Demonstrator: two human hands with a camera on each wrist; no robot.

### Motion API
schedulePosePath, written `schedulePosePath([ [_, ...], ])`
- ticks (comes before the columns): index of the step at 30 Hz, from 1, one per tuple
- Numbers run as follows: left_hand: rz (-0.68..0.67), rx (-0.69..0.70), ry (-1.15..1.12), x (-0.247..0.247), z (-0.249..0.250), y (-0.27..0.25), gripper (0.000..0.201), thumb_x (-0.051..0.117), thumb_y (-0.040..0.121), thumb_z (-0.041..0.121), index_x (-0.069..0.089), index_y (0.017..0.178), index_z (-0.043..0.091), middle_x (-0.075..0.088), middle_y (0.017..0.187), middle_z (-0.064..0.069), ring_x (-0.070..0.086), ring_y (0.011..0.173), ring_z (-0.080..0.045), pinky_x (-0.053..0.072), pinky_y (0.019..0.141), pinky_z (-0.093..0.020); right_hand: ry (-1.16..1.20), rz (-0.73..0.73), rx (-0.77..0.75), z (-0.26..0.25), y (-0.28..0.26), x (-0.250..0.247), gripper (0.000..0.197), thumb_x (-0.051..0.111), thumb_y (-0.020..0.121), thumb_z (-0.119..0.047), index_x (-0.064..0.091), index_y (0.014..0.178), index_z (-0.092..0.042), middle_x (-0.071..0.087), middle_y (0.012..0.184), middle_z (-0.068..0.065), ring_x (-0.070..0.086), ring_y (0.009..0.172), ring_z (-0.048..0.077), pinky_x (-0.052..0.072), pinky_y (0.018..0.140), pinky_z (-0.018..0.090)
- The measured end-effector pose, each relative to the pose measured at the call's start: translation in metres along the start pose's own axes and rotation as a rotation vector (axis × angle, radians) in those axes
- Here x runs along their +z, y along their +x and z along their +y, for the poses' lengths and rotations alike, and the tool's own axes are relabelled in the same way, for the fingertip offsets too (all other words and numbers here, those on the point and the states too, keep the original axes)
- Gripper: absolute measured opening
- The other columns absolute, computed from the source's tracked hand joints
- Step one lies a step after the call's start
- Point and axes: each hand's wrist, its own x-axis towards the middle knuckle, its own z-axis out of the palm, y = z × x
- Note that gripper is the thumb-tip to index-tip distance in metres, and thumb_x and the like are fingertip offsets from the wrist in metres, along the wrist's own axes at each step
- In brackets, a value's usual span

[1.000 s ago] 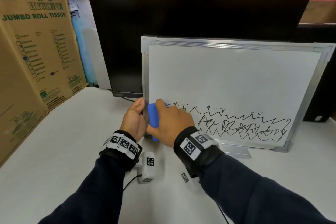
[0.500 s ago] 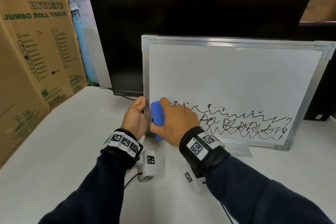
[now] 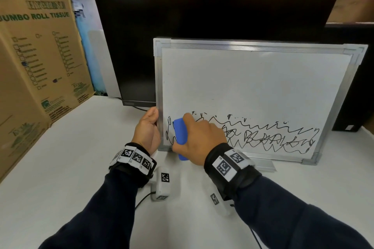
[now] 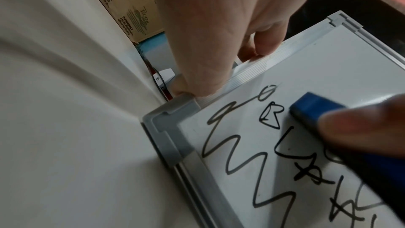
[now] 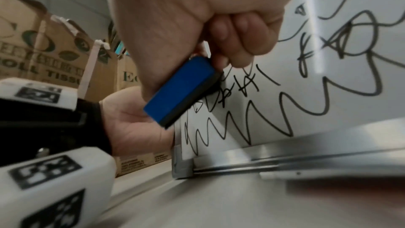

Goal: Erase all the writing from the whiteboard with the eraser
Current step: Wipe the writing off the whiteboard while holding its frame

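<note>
A silver-framed whiteboard (image 3: 253, 79) stands upright on the white table, leaning on a black monitor. Black scribbled writing (image 3: 263, 137) runs across its lower part, from the left frame to the right; the upper part is blank. My left hand (image 3: 148, 133) grips the board's left frame edge (image 4: 241, 74) near the bottom corner. My right hand (image 3: 199, 139) holds a blue eraser (image 3: 180, 135) upright, its dark felt side against the board's lower left (image 5: 181, 89), on top of the writing. Scribbles (image 4: 230, 145) show to the left of the eraser (image 4: 315, 108).
A large black monitor (image 3: 202, 36) stands behind the board. Cardboard tissue boxes (image 3: 36, 56) line the left side. A dark object (image 3: 354, 87) sits at the far right. Bare white tabletop (image 3: 60, 168) lies in front and to the left.
My right hand has slid the eraser to the right, off the left frame edge and onto the writing, uncovering scribbles at the far left. The left hand keeps its hold on the frame.
</note>
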Motion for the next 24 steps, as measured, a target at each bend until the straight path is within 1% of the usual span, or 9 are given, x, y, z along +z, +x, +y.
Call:
schedulePosePath([
  [4, 0.025, 0.001, -0.042, 0.006, 0.001, 0.0, 0.032, 0.037, 0.108, 0.022, 0.065, 0.115, 0.009, 0.068, 0.118, -0.015, 0.063, 0.116, -0.033, 0.047, 0.107, -0.052, 0.097, 0.143, 0.077, 0.007, 0.0, -0.007, 0.057, 0.054, 0.08, -0.066, 0.031, 0.116, -0.027, 0.06, 0.085, 0.0, 0.057, 0.072, 0.029, 0.05, 0.064, 0.036],
  [8, 0.078, 0.002, -0.021, 0.014, 0.0, -0.001, 0.044, 0.044, 0.106, 0.04, 0.059, 0.137, 0.011, 0.066, 0.132, -0.015, 0.062, 0.125, -0.033, 0.045, 0.11, -0.054, 0.038, 0.02, 0.062, 0.01, -0.006, -0.01, 0.055, 0.056, 0.08, -0.065, 0.035, 0.113, -0.026, 0.059, 0.088, 0.001, 0.057, 0.074, 0.03, 0.051, 0.065, 0.036],
  [10, 0.096, 0.02, -0.024, 0.017, -0.001, -0.002, 0.04, 0.043, 0.108, 0.037, 0.06, 0.134, 0.012, 0.067, 0.131, -0.014, 0.062, 0.125, -0.031, 0.044, 0.111, -0.053, 0.028, -0.012, 0.061, 0.01, -0.007, -0.013, 0.056, 0.057, 0.079, -0.066, 0.037, 0.111, -0.025, 0.056, 0.088, 0.002, 0.056, 0.075, 0.029, 0.05, 0.066, 0.036],
  [12, 0.116, 0.041, -0.012, 0.019, 0.001, -0.003, 0.04, 0.045, 0.107, 0.037, 0.06, 0.134, 0.012, 0.067, 0.133, -0.012, 0.061, 0.127, -0.029, 0.042, 0.113, -0.052, 0.049, 0.054, 0.078, 0.012, -0.005, -0.017, 0.056, 0.056, 0.078, -0.066, 0.037, 0.112, -0.026, 0.056, 0.086, 0.001, 0.055, 0.074, 0.03, 0.049, 0.064, 0.036],
  [14, 0.136, 0.057, -0.002, 0.02, 0.0, -0.003, 0.055, 0.057, 0.096, 0.047, 0.056, 0.14, 0.013, 0.065, 0.137, -0.009, 0.058, 0.131, -0.027, 0.038, 0.116, -0.052, 0.055, 0.119, 0.102, 0.017, -0.004, -0.022, 0.058, 0.054, 0.079, -0.066, 0.035, 0.118, -0.027, 0.057, 0.086, 0.002, 0.056, 0.074, 0.031, 0.049, 0.065, 0.036],
  [17, 0.162, 0.081, -0.003, 0.015, -0.005, 0.004, 0.082, 0.07, 0.076, 0.059, 0.053, 0.144, 0.016, 0.062, 0.14, -0.005, 0.055, 0.134, -0.024, 0.035, 0.118, -0.051, -0.012, 0.012, 0.116, 0.024, -0.01, -0.023, 0.058, 0.057, 0.079, -0.064, 0.038, 0.118, -0.026, 0.053, 0.085, 0.0, 0.056, 0.075, 0.028, 0.048, 0.065, 0.035],
  [19, 0.18, 0.084, 0.014, 0.018, -0.005, 0.002, 0.074, 0.066, 0.083, 0.055, 0.053, 0.144, 0.016, 0.064, 0.139, -0.005, 0.056, 0.132, -0.025, 0.037, 0.117, -0.051, -0.031, -0.032, 0.105, 0.027, -0.014, -0.024, 0.055, 0.058, 0.079, -0.065, 0.039, 0.115, -0.027, 0.049, 0.083, -0.001, 0.055, 0.075, 0.027, 0.046, 0.065, 0.034],
  [21, 0.179, 0.078, 0.023, 0.02, -0.004, 0.001, 0.067, 0.06, 0.087, 0.052, 0.053, 0.144, 0.017, 0.064, 0.138, -0.004, 0.057, 0.131, -0.024, 0.038, 0.116, -0.051, 0.007, 0.044, 0.115, 0.03, -0.014, -0.026, 0.054, 0.056, 0.078, -0.064, 0.037, 0.114, -0.028, 0.053, 0.082, -0.001, 0.055, 0.074, 0.028, 0.046, 0.063, 0.033],
  [24, 0.2, 0.088, 0.044, 0.017, -0.006, 0.004, 0.082, 0.064, 0.077, 0.06, 0.05, 0.146, 0.018, 0.06, 0.143, -0.002, 0.053, 0.135, -0.023, 0.036, 0.118, -0.052, 0.044, 0.115, 0.14, 0.039, -0.014, -0.028, 0.059, 0.055, 0.078, -0.065, 0.034, 0.12, -0.028, 0.057, 0.082, 0.0, 0.056, 0.074, 0.03, 0.045, 0.062, 0.033],
])
